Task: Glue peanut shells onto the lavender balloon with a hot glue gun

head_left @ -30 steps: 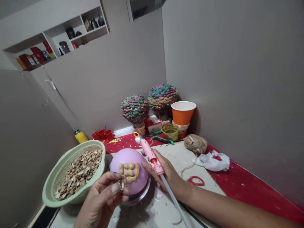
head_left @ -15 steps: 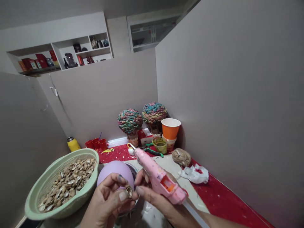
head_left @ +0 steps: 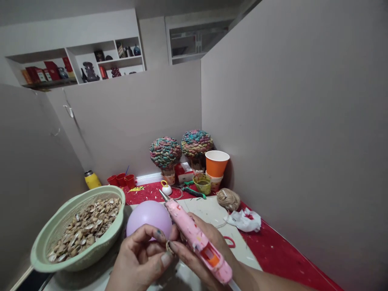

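My left hand (head_left: 142,256) pinches a small brown shell (head_left: 170,247) between thumb and fingers, low in the middle of the view. Fingertips of my right hand (head_left: 203,250) touch the shell's other side. That same hand holds a pink glue gun (head_left: 194,234), its metal nozzle pointing up and to the left, with a clear glue stick at its rear end. Behind my fingers sits a lilac balloon (head_left: 149,218), partly covered by them. A green basket (head_left: 38,250) full of shells (head_left: 87,230) stands left of my left hand.
Two ball-topped shell trees (head_left: 165,152) stand at the back beside an orange cup (head_left: 217,163). Nearer are green-handled pliers (head_left: 194,192), a twine ball (head_left: 228,199) and a crumpled white bag (head_left: 246,220). Red cups (head_left: 129,181) and a yellow bottle (head_left: 92,180) are at the back left.
The glue gun has shifted slightly down and left, and its nozzle is lower. The shell has turned between my fingers and moved a little right. The view has shifted slightly.
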`<control>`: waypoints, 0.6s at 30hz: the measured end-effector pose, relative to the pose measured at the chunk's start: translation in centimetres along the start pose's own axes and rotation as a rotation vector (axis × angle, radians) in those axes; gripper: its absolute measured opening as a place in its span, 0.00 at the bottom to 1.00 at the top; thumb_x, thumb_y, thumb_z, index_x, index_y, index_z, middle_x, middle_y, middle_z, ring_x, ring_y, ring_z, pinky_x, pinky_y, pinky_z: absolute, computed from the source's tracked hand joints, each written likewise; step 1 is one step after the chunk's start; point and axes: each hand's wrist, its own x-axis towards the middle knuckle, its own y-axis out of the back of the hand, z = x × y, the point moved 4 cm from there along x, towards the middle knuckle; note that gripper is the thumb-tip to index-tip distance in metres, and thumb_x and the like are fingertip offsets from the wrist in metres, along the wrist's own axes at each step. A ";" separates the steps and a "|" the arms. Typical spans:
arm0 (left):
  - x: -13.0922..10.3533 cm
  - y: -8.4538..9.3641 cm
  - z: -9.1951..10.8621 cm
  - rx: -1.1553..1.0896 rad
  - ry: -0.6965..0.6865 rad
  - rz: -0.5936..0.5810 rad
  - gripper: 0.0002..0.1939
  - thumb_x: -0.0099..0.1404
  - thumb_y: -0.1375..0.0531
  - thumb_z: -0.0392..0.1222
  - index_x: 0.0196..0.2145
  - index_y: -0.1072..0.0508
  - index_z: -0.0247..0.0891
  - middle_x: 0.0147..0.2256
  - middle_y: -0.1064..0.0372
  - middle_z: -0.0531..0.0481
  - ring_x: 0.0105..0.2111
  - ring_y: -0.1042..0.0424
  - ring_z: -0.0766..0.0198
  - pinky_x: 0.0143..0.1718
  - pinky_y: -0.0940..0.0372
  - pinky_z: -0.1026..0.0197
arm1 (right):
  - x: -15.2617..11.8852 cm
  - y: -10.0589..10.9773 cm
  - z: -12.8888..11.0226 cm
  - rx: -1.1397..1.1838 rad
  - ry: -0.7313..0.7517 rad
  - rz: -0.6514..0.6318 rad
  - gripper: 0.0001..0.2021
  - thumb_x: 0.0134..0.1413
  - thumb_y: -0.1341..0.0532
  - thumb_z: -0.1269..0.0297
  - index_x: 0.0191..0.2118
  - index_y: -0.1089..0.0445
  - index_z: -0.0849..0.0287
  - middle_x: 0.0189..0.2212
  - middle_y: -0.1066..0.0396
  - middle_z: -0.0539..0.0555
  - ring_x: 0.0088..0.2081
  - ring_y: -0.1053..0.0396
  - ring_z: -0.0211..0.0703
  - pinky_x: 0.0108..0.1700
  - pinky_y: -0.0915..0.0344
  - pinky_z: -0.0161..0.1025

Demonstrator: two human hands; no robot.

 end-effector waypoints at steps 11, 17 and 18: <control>-0.4 0.0 0.9 0.034 -0.037 0.108 0.18 0.42 0.24 0.41 0.30 0.24 0.36 0.25 0.25 0.50 0.26 0.28 0.65 0.30 0.34 0.67 | -0.9 -0.1 1.2 -0.064 -0.093 0.110 0.05 0.55 0.35 0.64 0.36 0.32 0.54 0.28 0.30 0.47 0.27 0.32 0.39 0.30 0.33 0.34; -0.6 -0.2 1.2 0.186 -0.256 0.152 0.13 0.45 0.26 0.42 0.29 0.21 0.39 0.30 0.26 0.49 0.30 0.26 0.61 0.32 0.31 0.66 | -0.3 -0.3 -0.3 0.079 -0.007 0.053 0.04 0.54 0.37 0.68 0.36 0.31 0.54 0.28 0.30 0.47 0.27 0.32 0.38 0.29 0.35 0.33; -0.7 -0.3 1.4 0.225 -0.317 0.167 0.11 0.45 0.26 0.41 0.28 0.20 0.39 0.31 0.26 0.48 0.31 0.26 0.60 0.33 0.31 0.66 | -0.3 -0.3 -0.4 0.094 -0.013 0.036 0.03 0.55 0.37 0.68 0.36 0.31 0.55 0.28 0.30 0.47 0.27 0.32 0.39 0.30 0.35 0.33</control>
